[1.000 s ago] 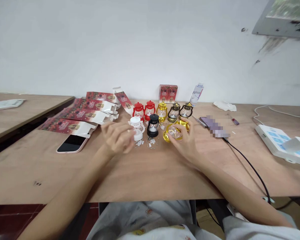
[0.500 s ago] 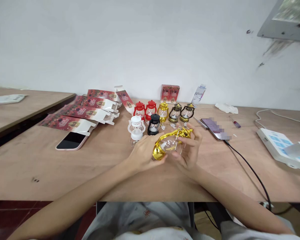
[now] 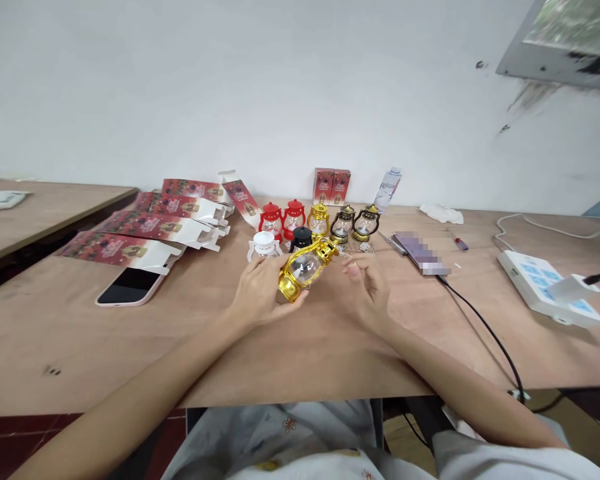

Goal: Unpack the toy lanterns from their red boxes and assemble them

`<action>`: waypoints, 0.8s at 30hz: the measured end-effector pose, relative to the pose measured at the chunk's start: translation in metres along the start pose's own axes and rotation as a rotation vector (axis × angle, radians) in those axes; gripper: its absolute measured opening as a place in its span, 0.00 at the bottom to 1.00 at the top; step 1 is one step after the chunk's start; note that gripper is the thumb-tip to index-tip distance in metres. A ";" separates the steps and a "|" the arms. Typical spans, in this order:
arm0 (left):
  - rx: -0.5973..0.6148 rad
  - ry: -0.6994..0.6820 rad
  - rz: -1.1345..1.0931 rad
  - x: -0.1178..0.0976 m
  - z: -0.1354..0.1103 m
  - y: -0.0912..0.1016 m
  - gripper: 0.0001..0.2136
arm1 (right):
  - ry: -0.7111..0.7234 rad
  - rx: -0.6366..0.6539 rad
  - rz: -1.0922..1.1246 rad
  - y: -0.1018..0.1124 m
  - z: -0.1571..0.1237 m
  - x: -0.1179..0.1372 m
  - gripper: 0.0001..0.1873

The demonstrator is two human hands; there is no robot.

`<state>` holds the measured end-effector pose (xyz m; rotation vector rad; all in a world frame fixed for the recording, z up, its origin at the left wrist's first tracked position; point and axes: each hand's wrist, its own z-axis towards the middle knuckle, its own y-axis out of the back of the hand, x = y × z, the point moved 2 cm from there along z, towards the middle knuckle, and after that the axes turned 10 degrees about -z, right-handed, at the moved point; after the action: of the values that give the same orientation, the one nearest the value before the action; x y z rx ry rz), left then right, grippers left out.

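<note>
A small packing workroom with plain tables and a bare wall

The long brown wooden table (image 3: 130, 347) stands against a white painted wall (image 3: 230, 87) with some dark marks, and a second wooden table (image 3: 55, 207) is at the left. On the table lie many flat red printed cardboard boxes (image 3: 145, 230), not folded, and a row of little plastic toy lanterns (image 3: 320, 220) in red, gold and black. A white power strip (image 3: 545, 287) and a black cable (image 3: 485, 333) are at the right.
</note>
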<state>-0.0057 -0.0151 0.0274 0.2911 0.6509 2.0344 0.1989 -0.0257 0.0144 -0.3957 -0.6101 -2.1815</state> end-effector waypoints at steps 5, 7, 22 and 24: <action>0.016 -0.160 -0.155 0.000 0.000 0.005 0.26 | -0.242 0.018 0.007 0.002 0.013 -0.019 0.15; 0.069 -0.197 -0.207 -0.002 0.000 0.004 0.25 | -0.297 0.205 0.034 -0.002 0.014 -0.023 0.15; 0.150 -0.122 -0.132 -0.001 0.000 0.001 0.21 | -0.321 0.392 0.154 -0.013 0.004 -0.026 0.16; 0.113 -0.132 -0.120 0.001 0.001 0.003 0.22 | -0.300 0.372 0.162 -0.013 0.004 -0.027 0.17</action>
<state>-0.0077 -0.0149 0.0298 0.4390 0.6859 1.8504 0.2057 0.0008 0.0012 -0.5543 -1.0886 -1.8177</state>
